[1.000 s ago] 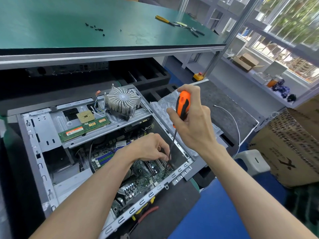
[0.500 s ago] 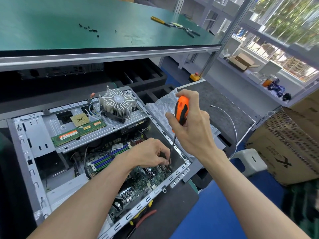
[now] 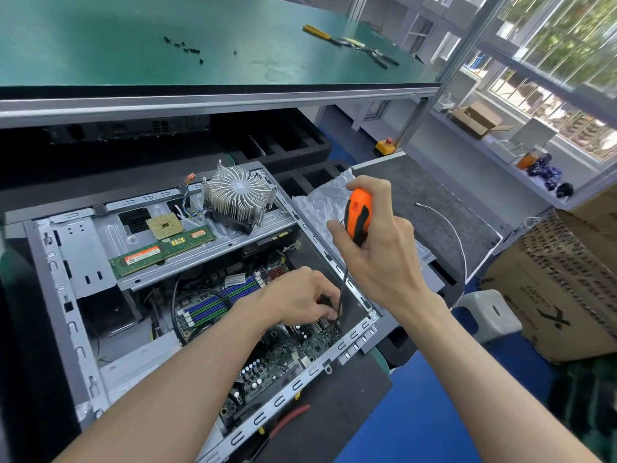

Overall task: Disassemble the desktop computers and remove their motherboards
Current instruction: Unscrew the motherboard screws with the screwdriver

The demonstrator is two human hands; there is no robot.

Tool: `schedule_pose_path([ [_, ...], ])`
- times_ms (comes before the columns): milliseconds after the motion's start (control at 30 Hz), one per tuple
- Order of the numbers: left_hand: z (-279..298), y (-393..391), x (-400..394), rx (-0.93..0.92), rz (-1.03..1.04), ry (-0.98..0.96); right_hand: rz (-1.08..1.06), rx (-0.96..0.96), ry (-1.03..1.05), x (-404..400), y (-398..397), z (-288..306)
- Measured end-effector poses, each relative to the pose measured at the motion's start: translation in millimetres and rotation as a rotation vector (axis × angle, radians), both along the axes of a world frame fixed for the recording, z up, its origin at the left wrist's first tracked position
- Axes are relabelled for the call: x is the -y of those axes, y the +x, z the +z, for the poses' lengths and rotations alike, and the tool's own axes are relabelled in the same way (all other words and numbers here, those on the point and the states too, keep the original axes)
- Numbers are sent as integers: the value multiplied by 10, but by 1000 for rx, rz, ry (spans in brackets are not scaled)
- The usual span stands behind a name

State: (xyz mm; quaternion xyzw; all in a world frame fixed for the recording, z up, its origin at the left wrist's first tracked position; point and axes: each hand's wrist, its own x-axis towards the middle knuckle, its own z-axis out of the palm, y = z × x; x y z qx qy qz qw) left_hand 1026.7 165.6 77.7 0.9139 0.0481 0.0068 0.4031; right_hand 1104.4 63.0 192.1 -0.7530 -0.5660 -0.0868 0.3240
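Your right hand (image 3: 377, 259) wraps its fingers around the orange-and-black handle of the screwdriver (image 3: 358, 218), held high so the long shaft drops steeply to the motherboard (image 3: 283, 349), which sits bolted in the open desktop case (image 3: 66, 262). Your left hand (image 3: 300, 300) curls over the board with its fingertips pinching beside the shaft, probably to steady the tip on a mounting screw; the screw itself is hidden. The heatsink fan (image 3: 238, 198), processor (image 3: 165, 225) and RAM stick (image 3: 163, 250) rest on the case's drive bracket, out of the way. Loose black screws (image 3: 187, 50) and pliers (image 3: 350, 41) lie on the green bench (image 3: 100, 45) above. Cardboard boxes (image 3: 567, 279) and a white stool (image 3: 487, 315) stand beside you on the blue floor, with windows beyond.
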Motion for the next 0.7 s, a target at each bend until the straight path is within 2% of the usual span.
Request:
schedule_pose_path([
  [700,-20,3,4,29,22,-1,-24,18,38,39,-36,26],
])
